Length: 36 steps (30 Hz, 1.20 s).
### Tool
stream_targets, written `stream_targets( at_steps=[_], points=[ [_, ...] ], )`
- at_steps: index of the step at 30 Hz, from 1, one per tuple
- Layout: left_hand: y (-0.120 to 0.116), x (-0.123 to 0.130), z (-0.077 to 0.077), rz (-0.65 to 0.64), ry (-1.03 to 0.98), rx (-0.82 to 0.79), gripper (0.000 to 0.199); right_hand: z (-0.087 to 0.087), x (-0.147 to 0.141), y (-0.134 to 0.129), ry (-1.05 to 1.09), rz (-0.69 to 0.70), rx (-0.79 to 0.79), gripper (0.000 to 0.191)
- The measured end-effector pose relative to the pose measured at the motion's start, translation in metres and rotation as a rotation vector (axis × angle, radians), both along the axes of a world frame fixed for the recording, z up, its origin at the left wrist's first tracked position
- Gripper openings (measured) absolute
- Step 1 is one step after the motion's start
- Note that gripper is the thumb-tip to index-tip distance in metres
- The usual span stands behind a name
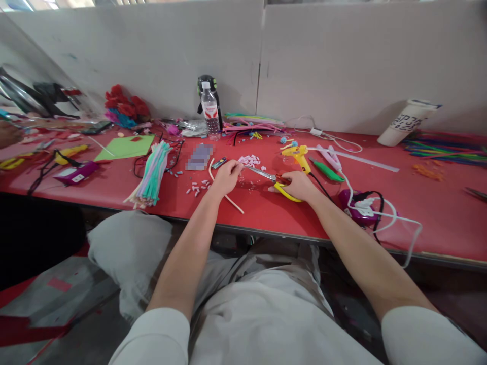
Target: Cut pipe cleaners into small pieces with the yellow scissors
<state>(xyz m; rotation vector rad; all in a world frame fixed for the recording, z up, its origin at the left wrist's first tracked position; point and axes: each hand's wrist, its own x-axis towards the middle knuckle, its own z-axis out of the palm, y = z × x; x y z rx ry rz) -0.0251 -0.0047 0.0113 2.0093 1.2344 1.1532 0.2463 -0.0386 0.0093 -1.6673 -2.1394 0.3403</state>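
Observation:
My right hand is closed round the yellow handles of a pair of scissors. The metal blades point left, their tips close to the pinched fingers of my left hand. What those fingers hold is too small to make out. A cream fuzzy stem lies on the table and passes beneath my left hand. Short pink cut pieces are heaped just beyond the blades, and several more pale pieces are scattered left of my left hand.
On the red table a bundle of pastel fuzzy stems lies left. A yellow glue gun, green marker-like object and purple device with cables lie right. Behind are a water bottle and tilted white cup.

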Motion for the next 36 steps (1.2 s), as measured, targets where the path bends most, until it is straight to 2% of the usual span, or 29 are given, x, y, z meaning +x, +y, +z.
stream_targets(
  at_steps=[36],
  points=[
    [0.0004, -0.0011, 0.0004, -0.009, 0.017, 0.016, 0.029, 0.0033, -0.0001, -0.0012, -0.005, 0.018, -0.031, 0.061]
  ],
)
